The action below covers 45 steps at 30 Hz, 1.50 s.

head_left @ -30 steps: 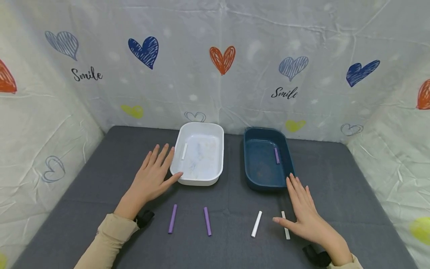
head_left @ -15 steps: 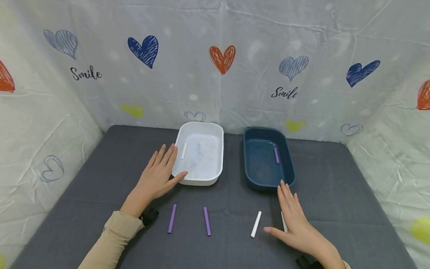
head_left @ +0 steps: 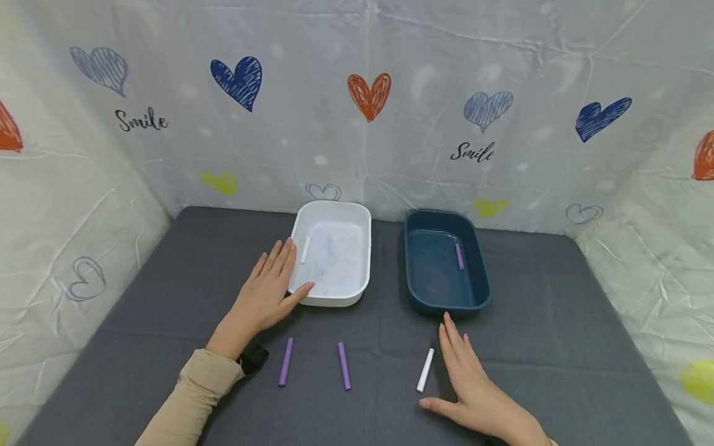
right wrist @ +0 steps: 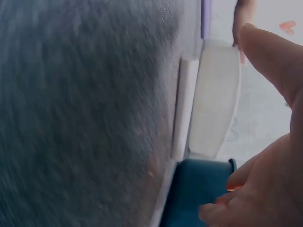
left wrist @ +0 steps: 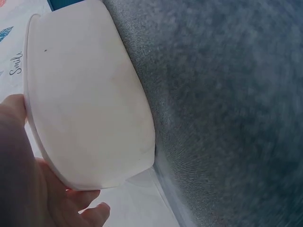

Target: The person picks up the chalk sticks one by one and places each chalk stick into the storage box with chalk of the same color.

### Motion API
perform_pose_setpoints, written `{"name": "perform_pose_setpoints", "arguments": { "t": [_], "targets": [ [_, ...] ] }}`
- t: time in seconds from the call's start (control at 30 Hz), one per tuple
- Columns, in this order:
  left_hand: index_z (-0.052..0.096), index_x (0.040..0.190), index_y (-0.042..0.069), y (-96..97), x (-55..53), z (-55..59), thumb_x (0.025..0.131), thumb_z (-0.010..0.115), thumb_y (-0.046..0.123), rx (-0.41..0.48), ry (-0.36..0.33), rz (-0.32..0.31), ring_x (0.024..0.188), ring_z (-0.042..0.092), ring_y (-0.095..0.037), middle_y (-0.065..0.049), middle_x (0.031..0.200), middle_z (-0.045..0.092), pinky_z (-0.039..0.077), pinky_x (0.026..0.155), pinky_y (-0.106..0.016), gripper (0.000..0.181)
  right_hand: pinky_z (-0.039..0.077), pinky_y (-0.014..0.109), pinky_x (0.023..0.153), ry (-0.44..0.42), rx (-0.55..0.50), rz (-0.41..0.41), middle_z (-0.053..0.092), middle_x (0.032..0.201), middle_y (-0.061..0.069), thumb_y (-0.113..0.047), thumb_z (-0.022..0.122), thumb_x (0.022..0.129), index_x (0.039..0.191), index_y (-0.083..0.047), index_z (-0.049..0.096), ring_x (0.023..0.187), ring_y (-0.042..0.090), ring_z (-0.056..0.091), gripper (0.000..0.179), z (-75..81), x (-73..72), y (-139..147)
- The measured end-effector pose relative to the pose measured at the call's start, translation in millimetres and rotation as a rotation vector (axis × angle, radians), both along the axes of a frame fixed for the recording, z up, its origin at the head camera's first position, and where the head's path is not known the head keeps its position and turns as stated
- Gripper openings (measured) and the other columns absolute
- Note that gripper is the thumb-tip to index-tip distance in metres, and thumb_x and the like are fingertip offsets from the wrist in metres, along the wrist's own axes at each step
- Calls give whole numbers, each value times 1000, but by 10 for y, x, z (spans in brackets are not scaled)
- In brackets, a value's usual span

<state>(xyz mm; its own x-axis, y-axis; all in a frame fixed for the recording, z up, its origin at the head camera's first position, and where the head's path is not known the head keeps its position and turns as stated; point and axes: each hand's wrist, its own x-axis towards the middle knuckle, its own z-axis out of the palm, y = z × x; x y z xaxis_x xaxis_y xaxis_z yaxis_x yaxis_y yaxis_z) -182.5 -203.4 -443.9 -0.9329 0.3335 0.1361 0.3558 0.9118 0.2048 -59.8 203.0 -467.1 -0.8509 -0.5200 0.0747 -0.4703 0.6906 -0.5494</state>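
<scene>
My left hand (head_left: 262, 297) lies with spread, straight fingers at the left front rim of a white tray (head_left: 343, 257); its thumb overlaps the front corner. In the left wrist view, the fingers sit right along the tray's rim. A white chalk stick (head_left: 306, 249) lies inside that tray. My right hand (head_left: 474, 393), fingers extended and holding nothing, hovers just right of a white chalk stick (head_left: 425, 370) on the table. Its fingertips point at the front of a dark blue tray (head_left: 435, 266), which contains a purple chalk stick (head_left: 460, 257). Another white chalk is hidden beneath the right hand.
Two purple chalk sticks, a left one (head_left: 286, 362) and a right one (head_left: 344, 366), lie in front of the white tray. Grey cloth covers the table (head_left: 563, 310). A white curtain (head_left: 301, 136) with printed hearts stands behind and at both sides.
My right hand has moved left and nearer to me, from the blue tray's right front corner toward the white chalk, covering the other one. My left hand has shifted slightly right along the white tray.
</scene>
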Motion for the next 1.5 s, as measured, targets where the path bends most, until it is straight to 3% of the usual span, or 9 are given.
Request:
{"name": "perform_pose_setpoints", "arguments": {
  "t": [0.13,0.23,0.33,0.43,0.63,0.83,1.1,1.3,1.5],
  "targets": [
    [6,157,-3,3,-13,-25,101,39,60,10,0,-2,152,1,-34,-18,165,4,8,120,-54,90,-11,22,116,-74,-1,-17,-6,166,10,-58,70,86,160,-5,0,152,26,-1,115,-28,2,-18],
    [5,157,-3,6,-17,-33,102,39,59,12,1,-3,151,1,-34,-18,165,4,8,120,-54,89,5,33,121,-145,4,-55,0,166,9,-60,69,86,160,-6,2,152,24,3,113,-29,-4,-30],
    [5,157,-3,4,-15,-33,102,39,58,11,6,-4,151,1,-34,-19,165,4,9,120,-55,89,21,49,118,-188,9,-93,7,165,12,-62,67,86,160,-5,6,151,25,10,112,-32,-15,-46],
    [5,157,-3,4,-11,-31,102,39,58,12,3,-7,151,1,-34,-19,165,3,8,120,-54,89,28,55,114,-180,14,-128,17,162,17,-59,71,84,158,0,14,148,30,19,110,-39,-25,-64],
    [6,157,-4,7,-9,-15,102,39,56,-7,11,-12,152,2,-34,-19,164,5,7,121,-52,88,39,52,108,-111,38,-198,37,149,14,-48,83,78,150,2,38,137,31,38,99,-41,-56,-131],
    [6,156,-6,24,-23,19,102,40,56,-34,-6,-8,151,0,-34,-21,164,3,6,121,-51,89,42,51,104,-69,34,-227,46,137,7,-41,88,73,142,1,51,128,26,45,89,-38,-59,-201],
    [5,156,-5,45,-29,14,95,43,70,2,-22,7,152,0,-32,-20,164,0,7,122,-48,104,50,43,94,-20,36,-242,48,132,5,-35,87,76,140,0,53,118,21,49,81,-60,-23,-279],
    [6,157,-4,66,-30,13,87,49,77,17,-19,3,152,-1,-30,-19,165,0,8,122,-48,116,49,43,96,-13,-7,-266,50,131,5,-27,88,76,139,0,55,118,21,50,76,-61,-16,-302],
    [6,156,-5,78,-26,31,87,50,77,23,-38,6,152,-2,-31,-19,164,-1,8,122,-49,116,49,43,96,-16,-21,-274,51,130,4,-24,88,75,138,-1,55,118,20,52,75,-51,-50,-341]
  ]
}}
